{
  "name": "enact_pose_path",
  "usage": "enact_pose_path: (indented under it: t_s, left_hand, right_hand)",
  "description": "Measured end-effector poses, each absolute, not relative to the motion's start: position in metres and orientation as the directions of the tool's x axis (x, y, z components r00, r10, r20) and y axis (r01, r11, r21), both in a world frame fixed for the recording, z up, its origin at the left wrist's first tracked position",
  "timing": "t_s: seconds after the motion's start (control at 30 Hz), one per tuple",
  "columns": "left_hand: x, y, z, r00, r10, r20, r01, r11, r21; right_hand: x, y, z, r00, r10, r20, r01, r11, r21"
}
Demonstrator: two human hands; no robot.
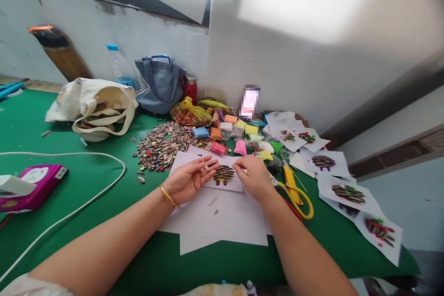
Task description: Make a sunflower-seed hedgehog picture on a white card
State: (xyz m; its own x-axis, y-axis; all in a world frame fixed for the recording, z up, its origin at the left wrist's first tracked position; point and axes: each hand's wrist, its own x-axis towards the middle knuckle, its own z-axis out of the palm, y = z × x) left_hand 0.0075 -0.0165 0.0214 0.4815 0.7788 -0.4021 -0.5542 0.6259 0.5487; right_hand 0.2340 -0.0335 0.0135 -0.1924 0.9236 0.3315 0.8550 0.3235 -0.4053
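My left hand (189,178), a gold bangle on its wrist, lies palm up on white paper (225,222) with a few sunflower seeds on its stretched fingers. My right hand (255,175) is curled, its fingertips pinched at the right edge of a small seed picture (224,174) on a white card. What it pinches is too small to make out. Two loose seeds (213,201) lie on the paper below the card.
A heap of sunflower seeds (163,143) lies behind the paper, with coloured clay packets (222,136) beside it. Yellow scissors (294,192) sit to the right, finished seed pictures (347,192) beyond. Bags (97,106), a bottle, a white cable and a pink box (34,185) are at the left.
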Motion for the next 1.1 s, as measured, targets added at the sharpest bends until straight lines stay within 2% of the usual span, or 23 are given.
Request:
enact_pose_path:
  t_s: [0.1, 0.17, 0.2, 0.27, 0.3, 0.37, 0.43, 0.5, 0.6, 0.67, 0.7, 0.77, 0.87, 0.93, 1.03, 1.1]
  left_hand:
    - [0.000, -0.007, 0.026, 0.377, 0.856, -0.353, -0.547, 0.513, 0.661]
    - [-0.011, 0.007, 0.030, 0.227, 0.940, -0.254, -0.485, 0.336, 0.807]
    - [-0.019, 0.016, 0.032, 0.123, 0.976, -0.179, -0.416, 0.214, 0.884]
    - [-0.036, 0.035, 0.032, -0.060, 0.998, 0.019, -0.125, -0.027, 0.992]
    - [-0.044, 0.044, 0.030, -0.130, 0.981, 0.147, 0.085, -0.136, 0.987]
    - [-0.058, 0.058, 0.023, -0.093, 0.941, 0.325, 0.461, -0.248, 0.852]
    - [-0.066, 0.066, 0.014, -0.002, 0.943, 0.332, 0.617, -0.261, 0.743]
    - [-0.068, 0.070, 0.008, -0.010, 0.967, 0.253, 0.616, -0.193, 0.764]
    - [-0.066, 0.071, 0.003, -0.029, 0.986, 0.167, 0.344, -0.147, 0.927]
    - [-0.065, 0.073, 0.002, -0.003, 0.987, 0.160, 0.182, -0.157, 0.971]
    - [-0.066, 0.073, 0.003, 0.013, 0.985, 0.173, 0.179, -0.172, 0.969]
    - [-0.066, 0.072, 0.004, 0.031, 0.973, 0.229, 0.325, -0.227, 0.918]
    - [-0.063, 0.067, 0.011, 0.073, 0.936, 0.344, 0.601, -0.316, 0.734]
    - [-0.055, 0.058, 0.019, 0.133, 0.913, 0.387, 0.685, -0.367, 0.630]
    - [-0.035, 0.032, 0.032, 0.319, 0.894, 0.316, 0.728, -0.444, 0.522]
    - [-0.019, 0.007, 0.035, 0.476, 0.860, 0.184, 0.724, -0.502, 0.473]
  right_hand:
    - [0.236, -0.030, 0.011, -0.178, 0.926, 0.333, 0.858, 0.312, -0.409]
    - [0.238, -0.029, 0.009, -0.167, 0.928, 0.332, 0.861, 0.302, -0.409]
    - [0.238, -0.028, 0.009, -0.164, 0.930, 0.330, 0.862, 0.298, -0.410]
    - [0.238, -0.027, 0.008, -0.163, 0.932, 0.324, 0.861, 0.294, -0.414]
    - [0.238, -0.027, 0.007, -0.163, 0.933, 0.322, 0.861, 0.294, -0.416]
    - [0.239, -0.027, 0.006, -0.160, 0.932, 0.326, 0.859, 0.294, -0.419]
    - [0.239, -0.027, 0.006, -0.154, 0.929, 0.336, 0.858, 0.294, -0.421]
    - [0.240, -0.027, 0.005, -0.150, 0.927, 0.343, 0.858, 0.294, -0.422]
    - [0.242, -0.027, 0.005, -0.147, 0.928, 0.343, 0.858, 0.292, -0.422]
    - [0.243, -0.026, 0.005, -0.150, 0.931, 0.334, 0.859, 0.290, -0.422]
    - [0.243, -0.026, 0.005, -0.149, 0.932, 0.331, 0.861, 0.287, -0.420]
    - [0.243, -0.025, 0.004, -0.140, 0.932, 0.335, 0.865, 0.280, -0.416]
    - [0.244, -0.024, 0.003, -0.119, 0.926, 0.359, 0.862, 0.275, -0.425]
    - [0.245, -0.024, 0.003, -0.116, 0.923, 0.367, 0.853, 0.282, -0.439]
    - [0.245, -0.025, 0.004, -0.117, 0.922, 0.370, 0.845, 0.288, -0.451]
    - [0.245, -0.026, 0.004, -0.115, 0.918, 0.379, 0.843, 0.292, -0.452]
